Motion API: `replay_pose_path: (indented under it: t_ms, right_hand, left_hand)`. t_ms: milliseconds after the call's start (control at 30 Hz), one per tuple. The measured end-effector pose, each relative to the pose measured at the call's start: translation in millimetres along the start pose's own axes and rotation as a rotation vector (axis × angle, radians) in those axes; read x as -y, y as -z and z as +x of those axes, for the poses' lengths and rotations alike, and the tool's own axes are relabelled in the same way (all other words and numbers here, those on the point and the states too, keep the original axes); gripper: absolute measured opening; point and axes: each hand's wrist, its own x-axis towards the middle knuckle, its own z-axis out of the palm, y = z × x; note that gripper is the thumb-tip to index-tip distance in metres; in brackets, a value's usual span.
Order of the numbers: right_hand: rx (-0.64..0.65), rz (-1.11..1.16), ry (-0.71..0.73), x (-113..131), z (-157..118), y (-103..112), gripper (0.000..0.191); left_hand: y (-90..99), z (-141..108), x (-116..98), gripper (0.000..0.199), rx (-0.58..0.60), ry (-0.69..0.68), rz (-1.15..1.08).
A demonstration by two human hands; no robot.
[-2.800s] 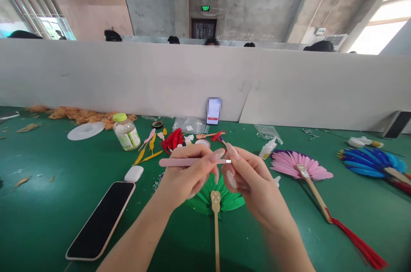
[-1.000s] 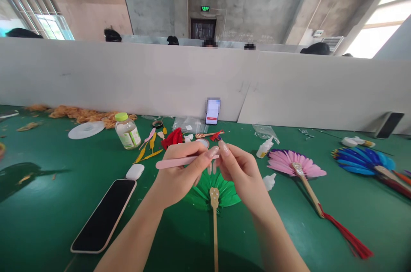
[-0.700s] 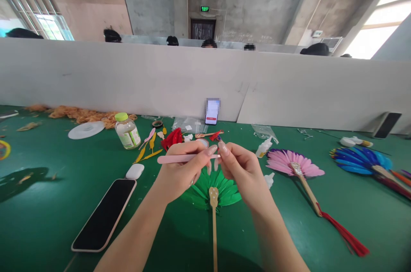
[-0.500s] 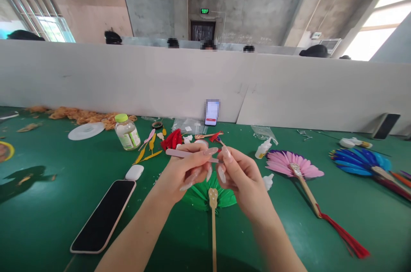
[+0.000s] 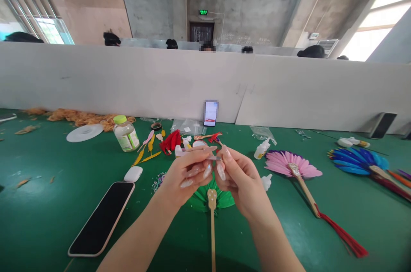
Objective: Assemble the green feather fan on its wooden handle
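Note:
My left hand (image 5: 192, 169) is closed around a pair of pale pink tweezers (image 5: 213, 158), mostly hidden behind the fingers. The tip points right, to the fingertips of my right hand (image 5: 239, 173). Thumb and finger of that hand are pressed together at the tip; whatever is between them is too small to make out. Both hands are raised over a green feather fan (image 5: 201, 201), whose upper part they cover. Its pale wooden handle (image 5: 212, 229) runs towards me, with small white dots on its head.
To the right lie a pink feather fan (image 5: 308, 167) with a red tassel and a blue one (image 5: 356, 163). A glue bottle (image 5: 262, 149) stands nearby. Left are a phone (image 5: 102, 218), a white case (image 5: 133, 174), a green-capped jar (image 5: 126, 135) and red feathers (image 5: 171, 141). A white partition (image 5: 144, 79) closes the back.
The tweezers have turned in my left hand, so their rear end now shows less behind the fingers. Both hands remain together over the green fan. The view has shifted slightly.

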Motion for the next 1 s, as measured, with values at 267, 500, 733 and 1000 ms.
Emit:
replay_pose_path:
  t_ms: [267, 500, 733, 1000]
  right_hand:
    - [-0.035, -0.025, -0.055, 0.1, 5.5, 1.5, 0.036]
    - [-0.057, -0.035, -0.115, 3.8, 5.6, 1.7, 0.036]
    - [-0.047, 0.017, -0.134, 6.5, 4.4, 4.0, 0.033]
    - [-0.055, -0.036, -0.118, 7.4, 2.4, 3.7, 0.035]
  left_hand:
    - [0.2, 3.2, -2.6, 0.024, -0.084, -0.028, 0.031]
    - [-0.8, -0.6, -1.2, 0.021, -0.206, -0.106, 0.202]
    - [-0.7, -2.2, 1.9, 0.021, -0.249, -0.154, 0.249]
    - [-9.5, -3.0, -2.6, 0.028, -0.225, -0.133, 0.183]
